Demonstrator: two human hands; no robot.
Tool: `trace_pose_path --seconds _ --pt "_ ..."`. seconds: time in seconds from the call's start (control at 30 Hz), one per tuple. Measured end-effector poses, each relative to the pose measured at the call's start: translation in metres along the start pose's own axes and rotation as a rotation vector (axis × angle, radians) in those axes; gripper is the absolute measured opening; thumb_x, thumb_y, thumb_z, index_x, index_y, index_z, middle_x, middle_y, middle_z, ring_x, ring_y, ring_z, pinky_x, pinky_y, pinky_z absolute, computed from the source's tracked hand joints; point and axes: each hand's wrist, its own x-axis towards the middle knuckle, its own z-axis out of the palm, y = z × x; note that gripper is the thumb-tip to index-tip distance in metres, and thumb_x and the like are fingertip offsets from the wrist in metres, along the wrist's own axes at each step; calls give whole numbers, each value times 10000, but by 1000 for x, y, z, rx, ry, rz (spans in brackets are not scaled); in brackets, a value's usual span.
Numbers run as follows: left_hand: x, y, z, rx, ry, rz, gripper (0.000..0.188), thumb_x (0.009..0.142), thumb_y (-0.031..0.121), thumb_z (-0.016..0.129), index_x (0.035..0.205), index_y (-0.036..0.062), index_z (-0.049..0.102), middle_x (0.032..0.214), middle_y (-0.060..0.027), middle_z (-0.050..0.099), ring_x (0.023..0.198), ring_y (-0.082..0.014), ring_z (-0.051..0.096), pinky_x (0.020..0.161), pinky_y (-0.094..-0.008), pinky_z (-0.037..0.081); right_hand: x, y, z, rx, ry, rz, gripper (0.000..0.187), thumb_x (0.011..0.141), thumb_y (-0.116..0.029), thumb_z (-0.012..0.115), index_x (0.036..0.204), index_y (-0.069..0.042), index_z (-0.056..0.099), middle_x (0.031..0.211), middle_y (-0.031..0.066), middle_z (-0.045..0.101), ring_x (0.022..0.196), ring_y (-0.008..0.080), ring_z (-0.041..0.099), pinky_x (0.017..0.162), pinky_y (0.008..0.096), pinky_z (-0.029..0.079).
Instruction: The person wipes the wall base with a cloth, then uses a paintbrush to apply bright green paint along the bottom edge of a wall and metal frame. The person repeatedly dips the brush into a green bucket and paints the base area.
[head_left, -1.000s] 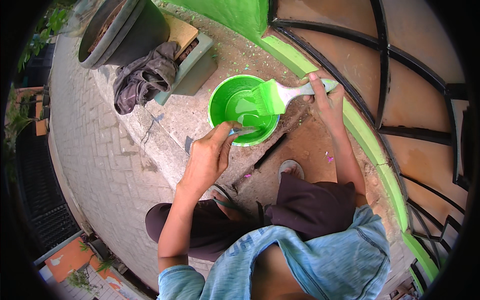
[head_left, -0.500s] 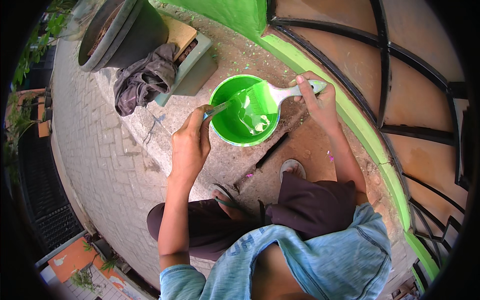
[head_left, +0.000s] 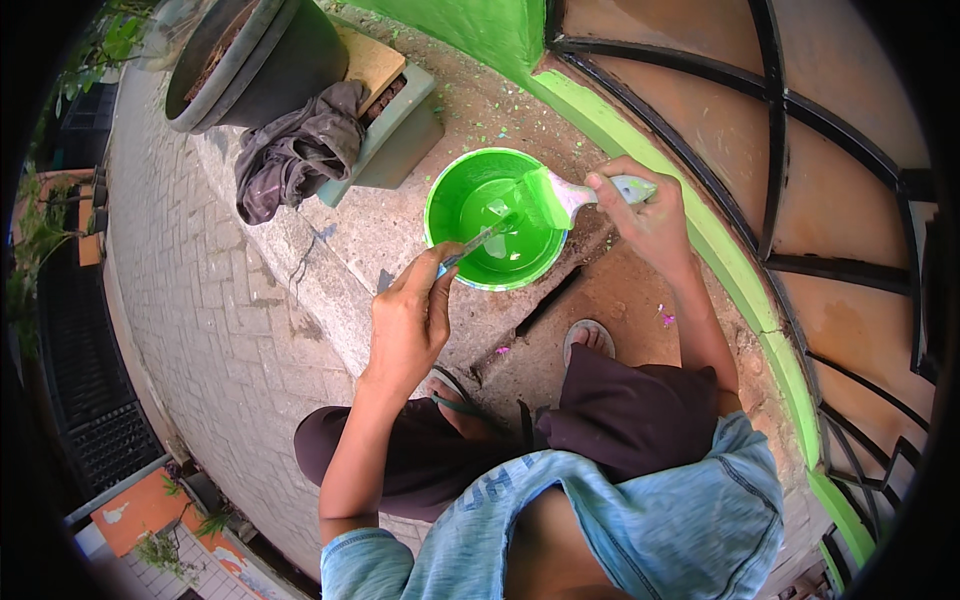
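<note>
stick (head_left: 480, 240) tip hidden in bucket (head_left: 497, 218) paint; left hand (head_left: 410, 320) fingers pinch its near end, right hand (head_left: 650, 215) fingers grip brush (head_left: 560, 195) handle above the bucket.

No packages, labels, signs, screens.

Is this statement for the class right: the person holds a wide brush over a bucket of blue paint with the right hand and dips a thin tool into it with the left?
Not quite. The head view shows the paint in the bucket is bright green, not blue. The rest holds: the right hand holds the wide brush over it, and the left hand dips a thin tool into it.
</note>
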Motion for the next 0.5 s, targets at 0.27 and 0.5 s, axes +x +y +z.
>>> trace_pose_path --seconds 0.27,0.5 --pt "-4 2 -15 50 -82 -26 299 898 -43 593 1186 37 602 995 -232 679 818 -411 682 659 -464 532 -2 2 6 -74 -117 -110 184 911 -134 720 1017 16 725 821 61 699 744 97 604 678 278 481" --pt "21 -22 -6 -67 97 1 262 898 -36 594 1153 26 601 937 -244 676 778 -406 681 631 -449 517 1 -20 -20 -230 -342 -83 214 817 -36 727 1024 18 733 905 102 680 790 171 638 724 303 498"
